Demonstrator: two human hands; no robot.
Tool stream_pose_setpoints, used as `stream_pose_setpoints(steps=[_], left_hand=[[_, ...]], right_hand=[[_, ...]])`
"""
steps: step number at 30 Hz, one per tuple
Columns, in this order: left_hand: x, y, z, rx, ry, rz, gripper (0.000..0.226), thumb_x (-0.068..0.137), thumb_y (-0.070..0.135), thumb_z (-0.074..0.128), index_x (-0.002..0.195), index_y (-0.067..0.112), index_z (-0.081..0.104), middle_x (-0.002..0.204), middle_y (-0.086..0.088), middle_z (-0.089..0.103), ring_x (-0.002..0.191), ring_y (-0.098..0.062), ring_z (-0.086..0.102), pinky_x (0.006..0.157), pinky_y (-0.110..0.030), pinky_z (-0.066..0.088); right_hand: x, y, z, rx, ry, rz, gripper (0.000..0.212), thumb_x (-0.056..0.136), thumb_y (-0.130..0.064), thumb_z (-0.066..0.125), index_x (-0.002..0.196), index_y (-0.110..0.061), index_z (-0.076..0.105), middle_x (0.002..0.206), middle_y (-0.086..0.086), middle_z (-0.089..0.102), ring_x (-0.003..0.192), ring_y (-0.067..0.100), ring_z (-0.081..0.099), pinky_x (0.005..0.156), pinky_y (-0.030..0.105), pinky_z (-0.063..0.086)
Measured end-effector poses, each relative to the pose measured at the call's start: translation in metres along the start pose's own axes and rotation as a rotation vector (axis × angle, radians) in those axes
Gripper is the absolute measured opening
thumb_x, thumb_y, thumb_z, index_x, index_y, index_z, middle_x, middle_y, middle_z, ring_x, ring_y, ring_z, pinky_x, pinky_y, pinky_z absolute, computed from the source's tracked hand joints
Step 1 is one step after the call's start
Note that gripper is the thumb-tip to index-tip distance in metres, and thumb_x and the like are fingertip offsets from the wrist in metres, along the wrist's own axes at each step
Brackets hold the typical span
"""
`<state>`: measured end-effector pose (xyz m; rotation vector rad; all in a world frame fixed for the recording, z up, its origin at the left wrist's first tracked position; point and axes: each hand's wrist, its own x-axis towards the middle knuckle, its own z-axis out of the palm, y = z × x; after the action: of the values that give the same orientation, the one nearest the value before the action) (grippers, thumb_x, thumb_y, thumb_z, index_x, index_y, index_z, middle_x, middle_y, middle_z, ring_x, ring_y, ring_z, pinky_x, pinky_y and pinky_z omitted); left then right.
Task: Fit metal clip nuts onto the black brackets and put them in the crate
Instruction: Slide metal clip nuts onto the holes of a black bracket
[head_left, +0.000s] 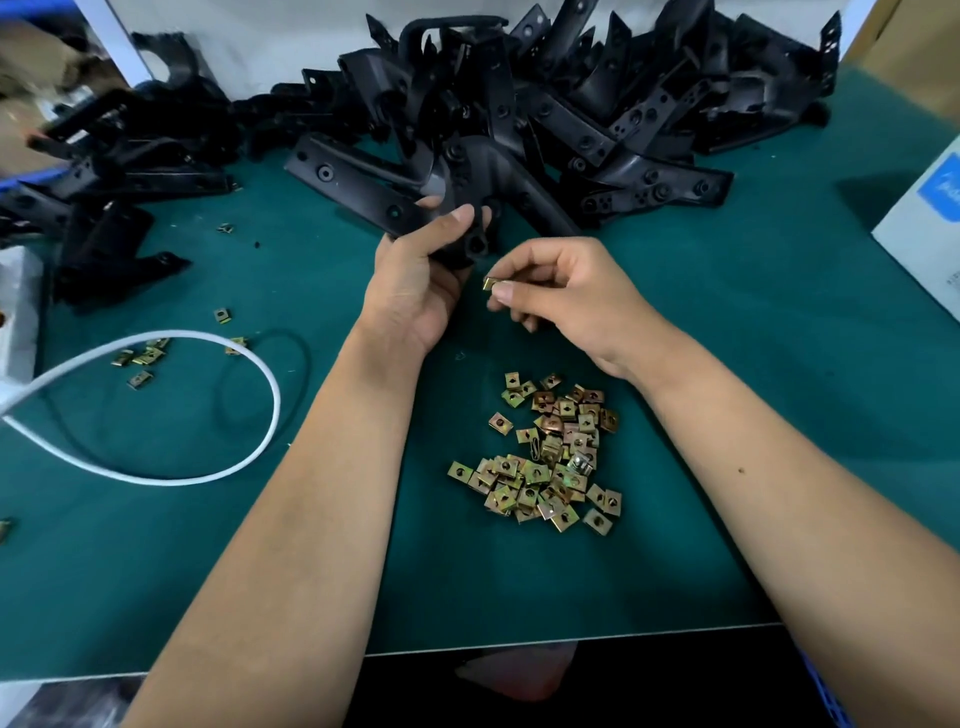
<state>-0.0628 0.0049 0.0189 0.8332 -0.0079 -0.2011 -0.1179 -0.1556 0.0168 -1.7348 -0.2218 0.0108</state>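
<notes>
The right hand (566, 296) pinches a single metal clip nut (490, 283) between thumb and fingertips, holding it just beside the lower end of a black bracket (457, 208) that the left hand (415, 283) grips with curled fingers above the green table mat (727, 467). Nearer than both hands, a loose heap of brass-coloured clip nuts (545, 457) lies on the mat between the forearms. To the left, a white cable (208, 467) loops around a few stray clip nuts (143, 358). Farther back, a large pile of black brackets (571, 104) spreads across the table, with a white box (924, 218) at the right edge.
</notes>
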Motion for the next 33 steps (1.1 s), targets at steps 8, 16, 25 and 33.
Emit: stream_pose_setpoints(steps=[8, 16, 25, 33], left_hand=[[0.0000, -0.0003, -0.0008, 0.004, -0.015, -0.007, 0.028, 0.089, -0.007, 0.066, 0.112, 0.008, 0.059, 0.104, -0.013, 0.070, 0.096, -0.026, 0.071, 0.076, -0.033, 0.058], [-0.0028, -0.0029, 0.0024, 0.038, -0.081, -0.029, 0.034, 0.088, -0.007, 0.065, 0.116, 0.009, 0.053, 0.102, -0.011, 0.070, 0.088, -0.023, 0.074, 0.071, -0.034, 0.059], [-0.0048, -0.0047, 0.0038, 0.077, -0.122, -0.069, 0.036, 0.084, -0.006, 0.069, 0.113, 0.011, 0.056, 0.106, -0.011, 0.069, 0.092, -0.024, 0.072, 0.076, -0.035, 0.059], [-0.0069, -0.0045, 0.0042, 0.101, -0.145, -0.073, 0.028, 0.083, -0.004, 0.069, 0.102, 0.015, 0.060, 0.096, -0.007, 0.075, 0.088, -0.021, 0.074, 0.072, -0.031, 0.059]], right_hand=[[0.0001, -0.0001, -0.0003, 0.121, 0.049, 0.011, 0.013, 0.091, 0.007, 0.068, 0.086, -0.005, 0.066, 0.083, 0.016, 0.075, 0.064, 0.019, 0.061, 0.053, 0.025, 0.045], [0.0018, 0.0010, -0.0028, 0.303, 0.174, 0.032, 0.020, 0.089, 0.011, 0.067, 0.081, -0.007, 0.061, 0.084, 0.020, 0.070, 0.062, 0.018, 0.060, 0.049, 0.023, 0.041], [0.0045, 0.0058, -0.0055, 0.325, 0.227, 0.015, 0.022, 0.087, 0.009, 0.068, 0.097, -0.011, 0.068, 0.075, 0.008, 0.065, 0.062, 0.016, 0.056, 0.049, 0.021, 0.035], [0.0054, 0.0075, -0.0050, 0.359, 0.243, 0.032, 0.021, 0.091, 0.003, 0.071, 0.103, -0.013, 0.074, 0.075, 0.001, 0.068, 0.061, 0.013, 0.058, 0.050, 0.019, 0.037]])
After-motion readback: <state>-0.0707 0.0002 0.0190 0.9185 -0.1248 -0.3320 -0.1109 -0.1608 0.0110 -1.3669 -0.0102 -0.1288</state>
